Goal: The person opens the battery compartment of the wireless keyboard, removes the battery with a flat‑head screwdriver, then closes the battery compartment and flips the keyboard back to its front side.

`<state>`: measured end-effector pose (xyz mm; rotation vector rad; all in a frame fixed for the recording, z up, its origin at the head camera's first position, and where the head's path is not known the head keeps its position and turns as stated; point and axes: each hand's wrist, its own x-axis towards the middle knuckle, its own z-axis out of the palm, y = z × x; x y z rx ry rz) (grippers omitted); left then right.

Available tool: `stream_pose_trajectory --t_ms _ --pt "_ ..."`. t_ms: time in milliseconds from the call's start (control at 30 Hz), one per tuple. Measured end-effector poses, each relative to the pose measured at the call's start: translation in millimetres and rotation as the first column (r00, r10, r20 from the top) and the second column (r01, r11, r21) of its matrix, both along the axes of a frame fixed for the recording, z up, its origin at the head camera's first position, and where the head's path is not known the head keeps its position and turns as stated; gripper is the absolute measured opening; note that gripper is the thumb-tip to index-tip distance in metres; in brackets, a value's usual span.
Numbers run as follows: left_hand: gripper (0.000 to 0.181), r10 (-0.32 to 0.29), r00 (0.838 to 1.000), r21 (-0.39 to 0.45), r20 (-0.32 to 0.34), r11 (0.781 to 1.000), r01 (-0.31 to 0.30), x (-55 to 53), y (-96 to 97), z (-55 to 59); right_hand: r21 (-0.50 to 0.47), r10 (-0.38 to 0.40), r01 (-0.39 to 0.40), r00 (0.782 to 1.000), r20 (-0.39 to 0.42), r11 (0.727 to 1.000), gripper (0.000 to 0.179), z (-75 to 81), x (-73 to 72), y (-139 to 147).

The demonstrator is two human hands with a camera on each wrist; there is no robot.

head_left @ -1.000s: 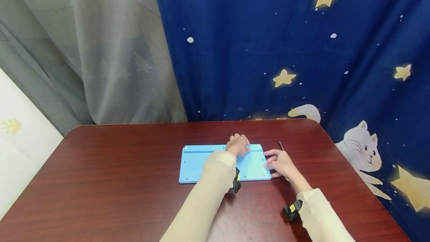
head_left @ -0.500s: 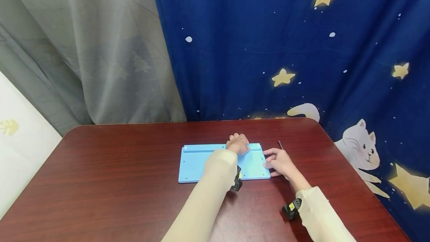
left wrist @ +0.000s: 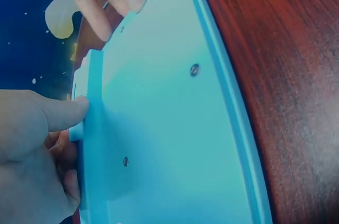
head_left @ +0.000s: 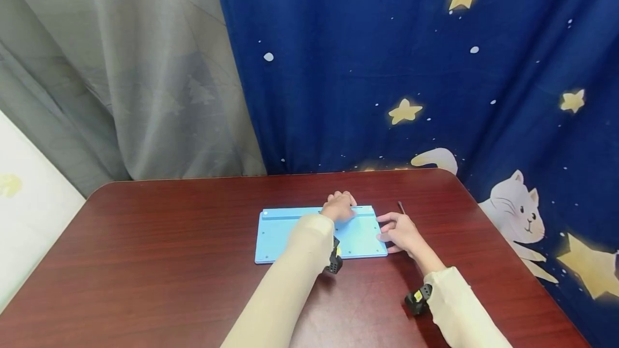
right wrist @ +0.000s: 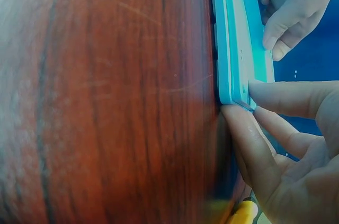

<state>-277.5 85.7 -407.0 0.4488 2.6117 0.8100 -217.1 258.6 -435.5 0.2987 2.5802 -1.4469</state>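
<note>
A light blue keyboard (head_left: 362,238) lies underside up on the table, small screws showing along its panel. My left hand (head_left: 338,207) is at its far edge. In the left wrist view that hand (left wrist: 32,155) pinches the edge, thumb on the raised bar (left wrist: 95,83) and fingers curled behind it. My right hand (head_left: 402,232) grips the right end. The right wrist view shows this hand (right wrist: 296,150) with its thumb on the panel and fingers under the corner (right wrist: 241,99). Part of the keyboard is hidden by my left forearm.
A thin dark-tipped rod (head_left: 401,207) lies just beyond my right hand, partly hidden by it. Something yellow (right wrist: 244,212) shows under that hand in the right wrist view. The reddish-brown table (head_left: 169,240) ends at a curtain (head_left: 329,95) behind.
The head view has shifted slightly. My left wrist has moved a little to the left, while both hands keep hold of the keyboard, which stays in place.
</note>
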Motion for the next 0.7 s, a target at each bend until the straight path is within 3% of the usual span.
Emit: stream_pose_trajectory --t_ms 267,400,533,700 --pt "0.024 0.041 0.999 0.110 0.021 0.993 -0.043 -0.5 -1.8 -2.3 0.004 0.004 -0.004 1.000 -0.003 1.000 0.044 -1.4 1.3 0.8" --pt "0.023 0.069 0.998 0.140 -0.011 0.988 -0.067 -1.1 -0.4 -5.5 0.007 0.002 -0.002 1.000 -0.010 1.000 0.044 -1.6 2.3 0.1" --pt "0.021 0.068 0.996 0.189 -0.059 0.980 -0.055 -4.7 -1.6 -8.8 0.006 0.002 -0.002 1.000 -0.015 1.000 0.044 -1.2 3.1 -0.6" --pt "0.021 0.046 0.996 0.250 -0.073 0.968 -0.026 -6.8 -6.0 -9.0 0.010 0.007 -0.007 1.000 -0.021 1.000 0.044 -0.3 3.9 -0.7"
